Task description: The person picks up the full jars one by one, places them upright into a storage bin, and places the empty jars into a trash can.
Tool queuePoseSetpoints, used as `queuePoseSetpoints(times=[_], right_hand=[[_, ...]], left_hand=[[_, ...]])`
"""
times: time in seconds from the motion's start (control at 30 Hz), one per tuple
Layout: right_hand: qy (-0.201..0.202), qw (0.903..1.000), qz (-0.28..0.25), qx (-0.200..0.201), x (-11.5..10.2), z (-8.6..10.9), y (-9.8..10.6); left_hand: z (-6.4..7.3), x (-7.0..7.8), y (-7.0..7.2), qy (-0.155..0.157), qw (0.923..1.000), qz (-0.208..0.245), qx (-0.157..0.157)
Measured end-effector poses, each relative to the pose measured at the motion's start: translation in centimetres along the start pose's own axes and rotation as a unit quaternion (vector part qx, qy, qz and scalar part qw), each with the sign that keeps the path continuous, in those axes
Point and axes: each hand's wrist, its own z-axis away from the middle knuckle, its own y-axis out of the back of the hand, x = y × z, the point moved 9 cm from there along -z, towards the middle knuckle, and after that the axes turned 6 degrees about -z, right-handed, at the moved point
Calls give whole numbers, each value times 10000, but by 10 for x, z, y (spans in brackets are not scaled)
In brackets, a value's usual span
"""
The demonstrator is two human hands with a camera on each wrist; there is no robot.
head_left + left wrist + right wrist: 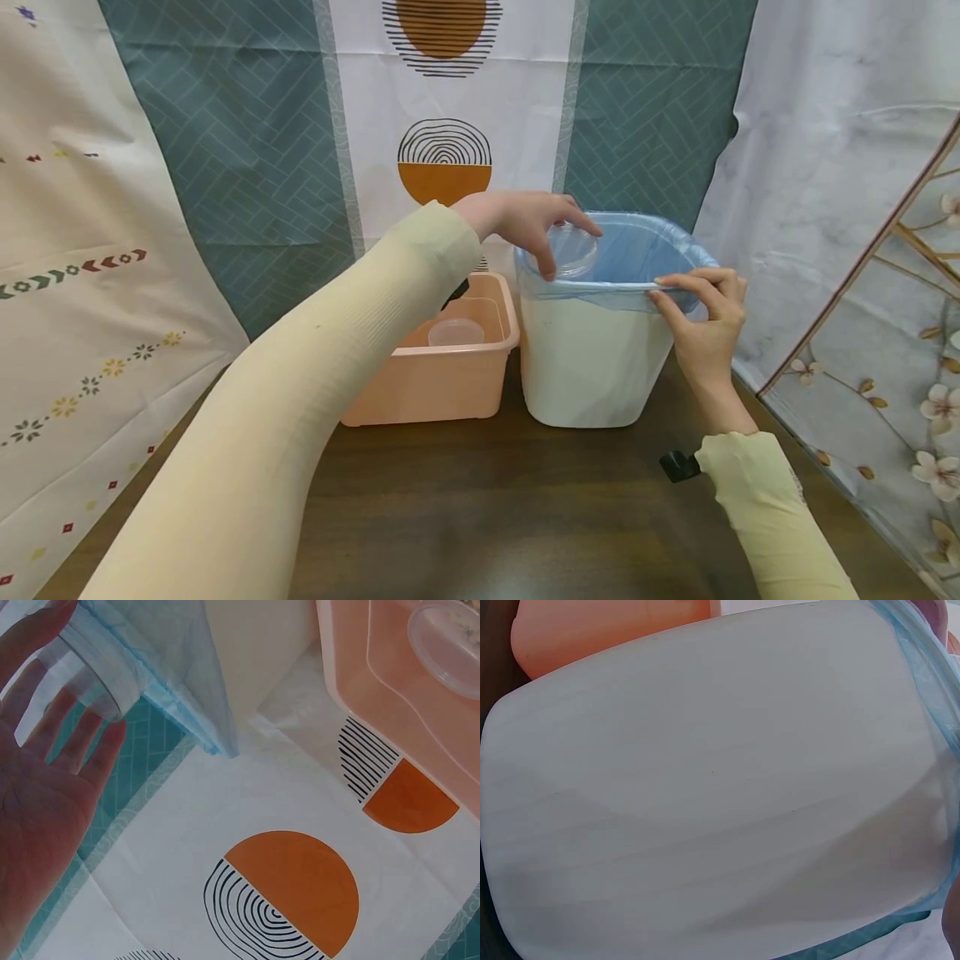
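A white trash bin [592, 358] stands on the table, lined with a blue plastic bag [645, 242] folded over its rim. At the bin's left side, my left hand [528, 221] grips a round, clear plastic container [574, 252] just at the mouth of the bag. In the left wrist view the fingers spread around the container [97, 667]; its contents, if any, cannot be told. My right hand [708, 321] pinches the bag-covered front rim near the bin's right corner. The right wrist view is mostly filled by the bin's side [705, 787].
Left of the bin sits a peach plastic basin [427, 387], with another clear round container [456, 332] inside, partly hidden by my left forearm. Both vessels stand on a dark wooden table [480, 500]. Patterned cloths [247, 108] hang behind and at both sides.
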Motion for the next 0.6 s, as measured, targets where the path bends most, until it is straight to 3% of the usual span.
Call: queuePoseSetpoints(times=[0.6], right_hand=[[-32, 9999, -96, 0, -17, -1, -3]], left_hand=[[0, -1, 0, 121, 9998, -151, -100]])
